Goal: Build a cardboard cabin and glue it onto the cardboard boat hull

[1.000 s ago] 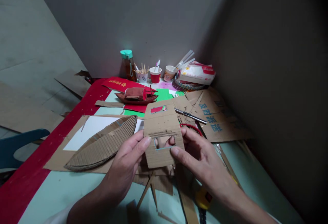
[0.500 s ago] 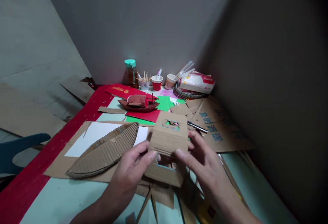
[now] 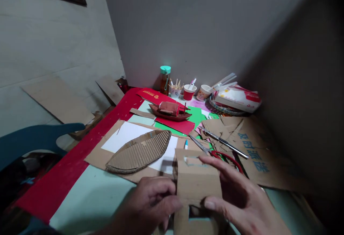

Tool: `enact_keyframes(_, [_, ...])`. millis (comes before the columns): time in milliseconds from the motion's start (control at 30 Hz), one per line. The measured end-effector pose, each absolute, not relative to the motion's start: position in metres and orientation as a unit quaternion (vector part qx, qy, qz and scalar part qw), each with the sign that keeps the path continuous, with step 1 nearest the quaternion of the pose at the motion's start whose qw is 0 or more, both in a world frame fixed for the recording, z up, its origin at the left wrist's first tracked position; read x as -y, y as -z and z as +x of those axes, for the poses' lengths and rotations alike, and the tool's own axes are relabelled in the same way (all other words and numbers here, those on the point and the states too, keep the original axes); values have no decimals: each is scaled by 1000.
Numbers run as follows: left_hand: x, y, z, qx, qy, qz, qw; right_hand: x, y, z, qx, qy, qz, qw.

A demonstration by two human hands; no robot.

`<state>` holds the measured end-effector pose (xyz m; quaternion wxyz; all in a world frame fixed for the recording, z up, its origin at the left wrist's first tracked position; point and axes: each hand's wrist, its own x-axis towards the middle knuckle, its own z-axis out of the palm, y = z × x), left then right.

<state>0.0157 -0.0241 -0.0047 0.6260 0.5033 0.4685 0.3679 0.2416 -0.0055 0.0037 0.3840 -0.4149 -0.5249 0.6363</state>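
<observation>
Brown corrugated cardboard forms the creased panel (image 3: pixel 197 186), held above the near part of the desk (image 3: pixel 91 192), right of its middle. Left hand (image 3: pixel 154 201): clamped on the panel's left edge, thumb on the front face, fingers curled. Right hand (image 3: pixel 242 195): well apart from the left, thumb and index finger spread; index fingertip at the upper cutout, thumb near the lower cutout's top right corner. Whether it grips cannot be told.

Step in hand, by judgement: adjusting the panel along its creases. The next move would call for even support at both side edges, with light pressure near the weaker strips beside the cutouts.

Panel condition: crosswise creases; two rectangular cutouts with blue line marks; lower end cropped from view. Adjacent items: scissors (image 3: pixel 206 150) beyond the panel; boat hull (image 3: pixel 139 152), also cardboard, toward the desk's left edge.
</observation>
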Motion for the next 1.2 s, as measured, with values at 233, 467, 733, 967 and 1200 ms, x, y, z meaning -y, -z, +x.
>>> enact_keyframes(233, [13,-20,-41,-506,-493,687,170,-16,-36,189,548,-683,-384,294])
enact_keyframes(467, [-27,-25,-67,-538,-453,692,163,-59,-38,144,616,-669,-307,281])
enact_keyframes(733, [-47,-15,-78,-564,-426,677,203,-70,-21,145,704,-543,-300,345])
enact_keyframes(967, [-53,-12,-85,-562,-370,718,181,-74,2,135,753,-392,-324,418])
enact_keyframes(1200, [-56,-4,-86,-557,-304,759,143,-65,10,139,797,-339,-346,361])
